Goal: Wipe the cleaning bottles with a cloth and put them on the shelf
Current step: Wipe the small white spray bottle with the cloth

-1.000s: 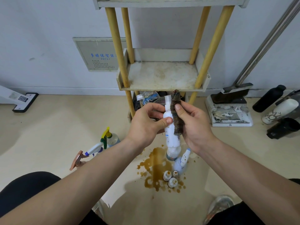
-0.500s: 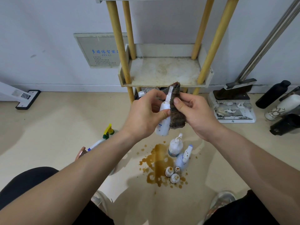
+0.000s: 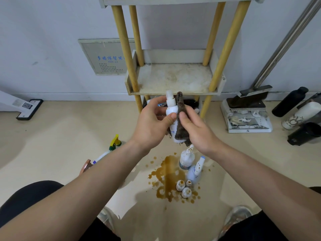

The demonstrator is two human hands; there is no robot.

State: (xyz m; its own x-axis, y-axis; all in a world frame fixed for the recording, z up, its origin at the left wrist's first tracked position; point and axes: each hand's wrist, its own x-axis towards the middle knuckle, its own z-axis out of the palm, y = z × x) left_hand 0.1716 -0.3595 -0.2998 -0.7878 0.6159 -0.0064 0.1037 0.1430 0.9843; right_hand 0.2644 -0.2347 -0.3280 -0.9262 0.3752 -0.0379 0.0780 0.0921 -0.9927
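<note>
Far L: white appliance base w/ QR sticker (image 3: 26, 108) lay on beige floor (image 3: 52, 133), against pale wall (image 3: 43, 32). Grey wall panel (image 3: 106, 56) w/ blue lettering and vent holes sat just L of the shelf's yellow posts. On floor below it, a trigger sprayer (image 3: 114, 145) w/ yellow-green head lay tipped, partly hidden behind L forearm.

Centre: left hand (image 3: 151, 126) gripped white spray bottle (image 3: 171, 112), thumb pressed on its front, fingers curled behind; bottle roughly upright, nozzle up, held in air in front of shelf edge. Right hand (image 3: 196, 129) pinched dark brown cloth (image 3: 181, 122) against bottle's R side, thumb on the cloth. Shelf (image 3: 173, 79) tier behind was stained and grimy, nothing standing on it.

Below hands: brown liquid spill (image 3: 168, 173) spread on floor w/ splatter around. Two taller white bottles (image 3: 186, 158) stood at its R edge, three small capped bottles (image 3: 180, 185) in the puddle, all speckled brown.

R: dirty white dustpan (image 3: 248, 119) w/ brush by the wall. Far R: black flask (image 3: 289, 101), white flask (image 3: 300, 115), and black cup (image 3: 304, 134) lying near one another.
</note>
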